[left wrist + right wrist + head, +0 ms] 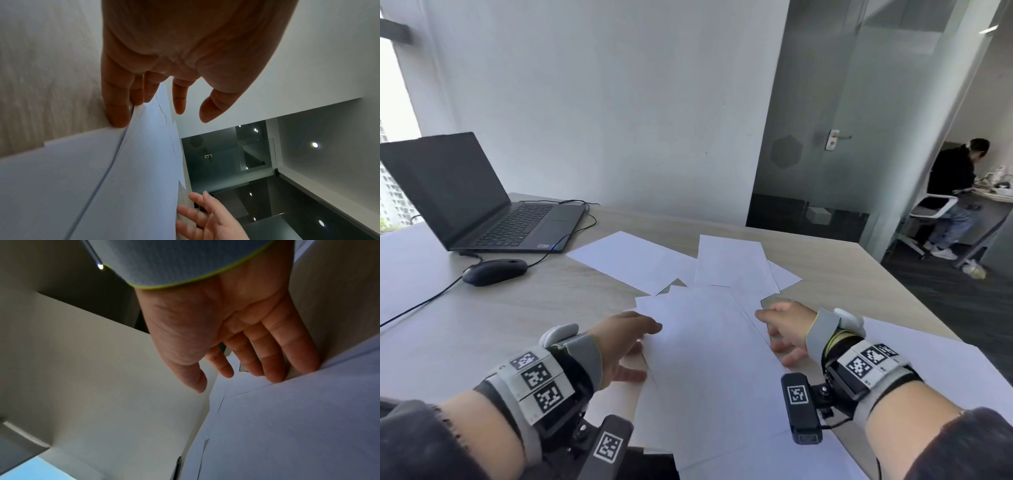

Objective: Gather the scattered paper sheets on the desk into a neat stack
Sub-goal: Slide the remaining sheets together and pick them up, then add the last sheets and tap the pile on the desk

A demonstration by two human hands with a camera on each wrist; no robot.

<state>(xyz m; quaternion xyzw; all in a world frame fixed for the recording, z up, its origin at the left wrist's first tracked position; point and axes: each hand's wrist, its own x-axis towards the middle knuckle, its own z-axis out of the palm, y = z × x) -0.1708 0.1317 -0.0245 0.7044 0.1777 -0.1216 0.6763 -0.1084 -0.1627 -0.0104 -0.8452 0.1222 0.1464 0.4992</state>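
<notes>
1. The room is a pale-walled office; a light wood-grain bench [482, 329] fills the lower half of the head view, with a bright window at the far left and a frosted glass door [822, 137] with a metal handle at the right.
2. At the far left of the bench an open black laptop [479, 202] stands with a dark screen, and a black wired mouse [494, 271] lies just in front of it, its cable trailing off to the left.
3. The left hand [619, 346] lies against the left edge of the nearest paper sheets [709, 342]; in the left wrist view its straight fingers [117, 104] press on the paper's edge where it meets the bench, the grip open and curled round nothing.
4. The white sheets lie spread over the middle of the bench, overlapping at loose angles, from two sheets farther back down to the near edge and out to the right.
5. The right hand [787, 332] rests on the right side of the same sheets, fingers [273, 366] straight and touching the paper, the grip likewise open.
6. Through the opening at the far right, a person in a dark top [952, 192] stands at another desk beside a white chair [928, 209], on dark carpet.
</notes>
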